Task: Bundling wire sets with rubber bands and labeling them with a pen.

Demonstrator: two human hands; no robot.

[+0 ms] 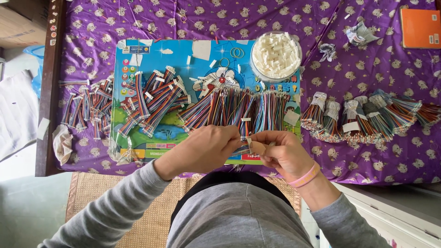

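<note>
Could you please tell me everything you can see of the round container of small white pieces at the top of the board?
The round container looks like clear plastic, a shallow tub seen from straight above. It is heaped to the rim with small white blocks, probably plastic connector housings. It stands upright on the upper right corner of the cartoon board, partly over the purple cloth. Just below it lie the loose multicoloured wires. Neither hand touches it.
</note>
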